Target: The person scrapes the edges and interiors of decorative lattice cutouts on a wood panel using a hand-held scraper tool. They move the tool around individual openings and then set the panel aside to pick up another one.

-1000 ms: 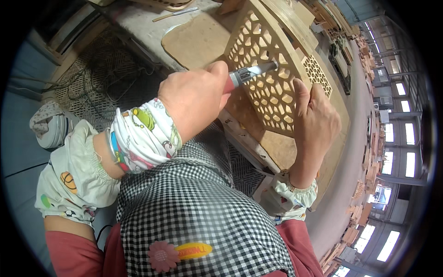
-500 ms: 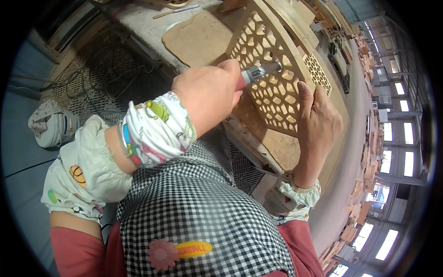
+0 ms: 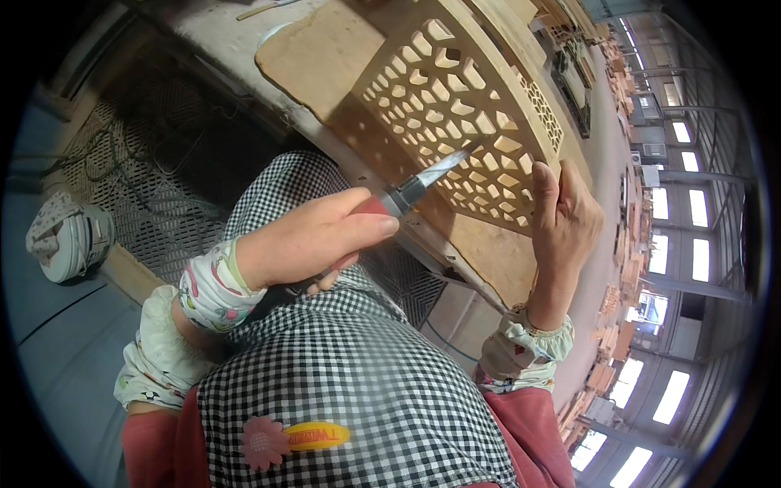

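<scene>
My left hand is wrapped round a red-bodied hand tool with a dark collar and a tapering metal bit. The bit's tip overlaps the openwork face of a pale wooden lattice panel; I cannot tell whether they touch. The panel stands tilted on the workbench, pierced all over with irregular angular holes. My right hand grips its right-hand edge, thumb on the near side and fingers partly hidden.
Brown sheets lie on the pale workbench around the panel. Another pierced wooden piece is behind it. A white bucket with a cloth stands at the left on the floor, near a perforated mat and cables.
My left hand has drawn the tool down and left, away from the panel's middle, and its bit now points up to the right. My right hand keeps its hold on the panel.
</scene>
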